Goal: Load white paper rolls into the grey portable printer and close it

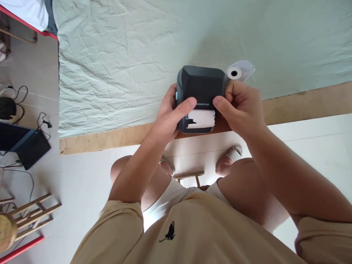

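Note:
A dark grey label printer (202,82) is tilted up near the table's front edge, its lid down. A torn-edged white paper strip (202,119) lies across its lower front. My left hand (172,115) grips the printer's left side, thumb on the front and fingers behind. My right hand (242,106) is at the printer's right edge, its thumb tip pressed against the casing and its fingers curled; part of the grip is hidden. Just beyond my right hand, a white paper roll (234,73) with a dark core lies on the cloth, a loose flap trailing to its right.
A wrinkled pale green cloth (118,66) covers the table, with a bare wooden edge (110,141) along its front. On the floor at left are a black box-like device (33,149), cables and a wooden stool (35,216). My legs are below the table edge.

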A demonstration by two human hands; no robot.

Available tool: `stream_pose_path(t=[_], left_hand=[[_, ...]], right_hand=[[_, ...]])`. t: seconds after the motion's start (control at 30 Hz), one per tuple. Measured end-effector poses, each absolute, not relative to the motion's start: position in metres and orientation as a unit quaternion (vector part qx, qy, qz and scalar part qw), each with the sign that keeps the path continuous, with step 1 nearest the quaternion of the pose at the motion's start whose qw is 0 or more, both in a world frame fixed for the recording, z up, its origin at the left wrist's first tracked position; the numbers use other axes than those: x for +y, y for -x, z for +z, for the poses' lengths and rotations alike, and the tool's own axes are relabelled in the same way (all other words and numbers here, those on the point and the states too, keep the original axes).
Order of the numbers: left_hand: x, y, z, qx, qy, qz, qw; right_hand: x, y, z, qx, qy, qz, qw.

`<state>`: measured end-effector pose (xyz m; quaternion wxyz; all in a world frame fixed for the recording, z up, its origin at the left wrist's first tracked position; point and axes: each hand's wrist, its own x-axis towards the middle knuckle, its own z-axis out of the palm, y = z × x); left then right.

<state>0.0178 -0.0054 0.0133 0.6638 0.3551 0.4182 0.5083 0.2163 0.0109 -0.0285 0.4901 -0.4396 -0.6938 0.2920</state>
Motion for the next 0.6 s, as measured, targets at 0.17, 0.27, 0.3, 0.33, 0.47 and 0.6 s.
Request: stream_pose_path(t=[0.17, 0.27, 0.3, 0.33, 0.47, 0.6], left_hand=[[-0.002, -0.018, 0.015, 0.429, -0.357, 0.496, 0.665], [-0.001, -0.018, 0.015, 0.428, -0.351, 0.502, 0.665], [-0.001, -0.018, 0.015, 0.424, -0.348, 0.504, 0.667], [-0.001, -0.019, 0.015, 0.418, -0.346, 0.508, 0.668], [0.000, -0.021, 0.014, 0.385, -0.336, 0.522, 0.682], [0.003, -0.020, 0.005, 0.399, -0.315, 0.529, 0.680]], right_hand=[[0.019, -0.215, -0.037, -0.680, 0.417, 0.330, 0.505], [0.021, -0.217, -0.042, -0.684, 0.411, 0.339, 0.498], [0.022, -0.219, -0.043, -0.688, 0.410, 0.343, 0.491], [0.023, -0.220, -0.044, -0.692, 0.408, 0.348, 0.484], [0.021, -0.224, -0.042, -0.695, 0.395, 0.366, 0.476], [0.018, -0.225, -0.038, -0.695, 0.395, 0.382, 0.464]])
